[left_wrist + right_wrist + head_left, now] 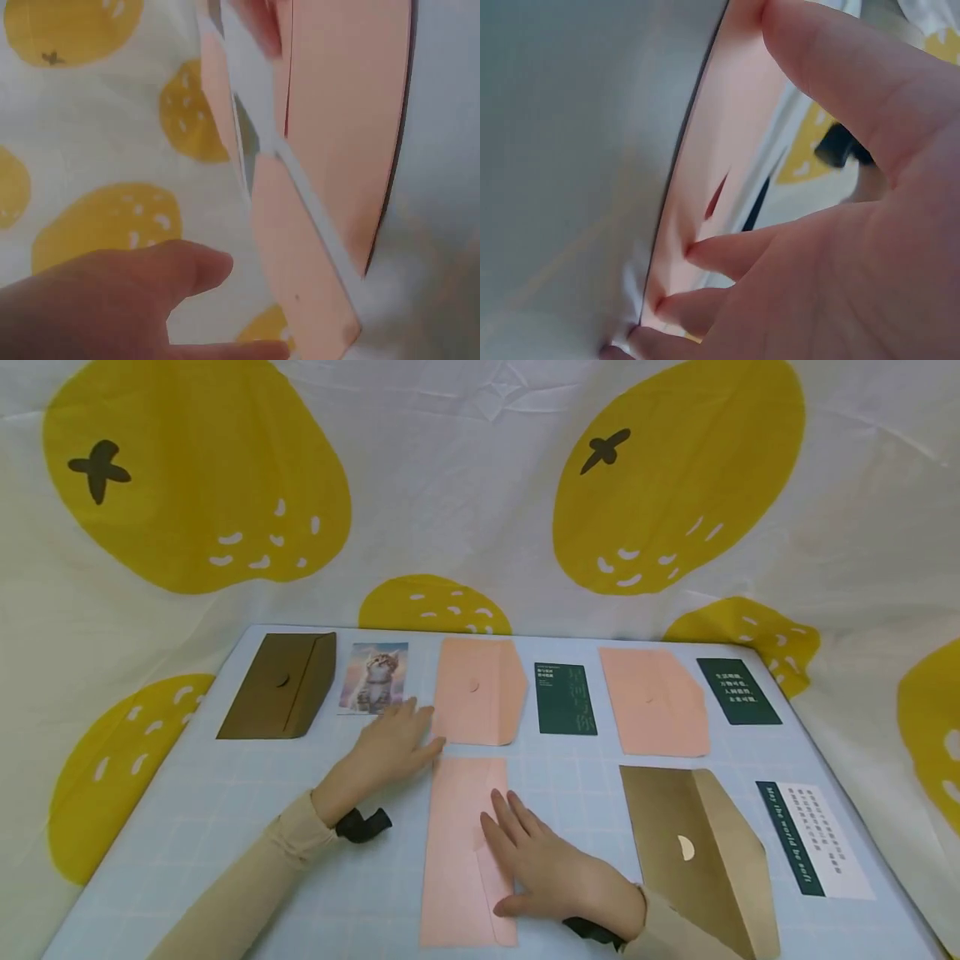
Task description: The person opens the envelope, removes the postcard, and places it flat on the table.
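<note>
In the head view my right hand [551,872] lies with spread fingers over the right side of a long pink envelope [457,852] in front of me. The right wrist view shows thumb and fingertips at the pink paper [739,112] along the table surface. My left hand [393,739] reaches forward with straight fingers and holds nothing. Its fingertips are at the lower edge of a kitten picture card [375,677] and beside a second pink envelope [468,693] with its flap out to the right. The left wrist view shows part of that hand [112,300] near pink envelopes.
A brown envelope [270,689] lies at back left. Farther right are a green card [566,702], a pink envelope [648,706] and another green card [738,692]. An opened gold envelope [675,827] and a green-and-white card [817,843] lie at right. A fruit-print cloth [450,485] hangs behind.
</note>
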Demonstrator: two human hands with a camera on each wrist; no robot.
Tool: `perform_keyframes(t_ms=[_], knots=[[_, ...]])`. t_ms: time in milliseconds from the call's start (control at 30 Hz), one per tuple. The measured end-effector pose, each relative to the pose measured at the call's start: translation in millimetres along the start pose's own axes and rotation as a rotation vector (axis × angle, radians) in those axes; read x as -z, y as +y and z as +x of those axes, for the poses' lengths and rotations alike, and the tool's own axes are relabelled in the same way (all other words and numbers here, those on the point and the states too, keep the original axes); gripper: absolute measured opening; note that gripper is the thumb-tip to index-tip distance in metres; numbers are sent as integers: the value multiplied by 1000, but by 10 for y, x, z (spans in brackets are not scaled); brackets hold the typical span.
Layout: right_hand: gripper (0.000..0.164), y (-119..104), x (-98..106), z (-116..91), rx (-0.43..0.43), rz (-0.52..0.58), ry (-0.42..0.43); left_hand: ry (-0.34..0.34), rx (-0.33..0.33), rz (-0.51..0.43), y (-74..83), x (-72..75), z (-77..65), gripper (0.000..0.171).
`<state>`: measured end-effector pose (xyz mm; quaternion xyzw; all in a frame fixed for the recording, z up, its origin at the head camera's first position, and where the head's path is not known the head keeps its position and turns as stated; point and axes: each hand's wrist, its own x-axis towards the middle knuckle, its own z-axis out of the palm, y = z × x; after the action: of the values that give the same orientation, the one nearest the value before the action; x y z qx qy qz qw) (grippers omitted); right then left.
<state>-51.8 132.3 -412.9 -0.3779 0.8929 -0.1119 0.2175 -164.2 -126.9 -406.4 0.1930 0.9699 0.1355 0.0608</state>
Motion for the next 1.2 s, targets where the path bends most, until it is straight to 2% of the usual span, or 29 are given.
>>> perform_keyframes(t_ms=[100, 200, 300, 400, 500, 633, 900, 1200], knots=[[100, -22, -28, -21, -8, -5, 4, -86, -106, -27, 182, -100, -254, 65], [101, -42, -63, -25, -18, 20, 15, -189, -196, -35, 310, -249, -432, 79], [103, -73, -89, -12, -31, 33, 35, -254, -257, -16, 402, -388, -529, 103], [103, -122, -106, 4, -49, 33, 57, -262, -282, 30, 468, -493, -579, 127], [102, -165, -129, 18, -66, 13, 73, -260, -281, 81, 521, -552, -602, 141], [100, -188, -166, 35, -83, 7, 75, -269, -248, 104, 570, -580, -609, 148], [100, -197, -183, 34, -86, 12, 82, -283, -195, 80, 598, -582, -619, 153], [94, -192, -128, -4, -70, 20, 86, -294, -184, 82, 625, -520, -621, 153]])
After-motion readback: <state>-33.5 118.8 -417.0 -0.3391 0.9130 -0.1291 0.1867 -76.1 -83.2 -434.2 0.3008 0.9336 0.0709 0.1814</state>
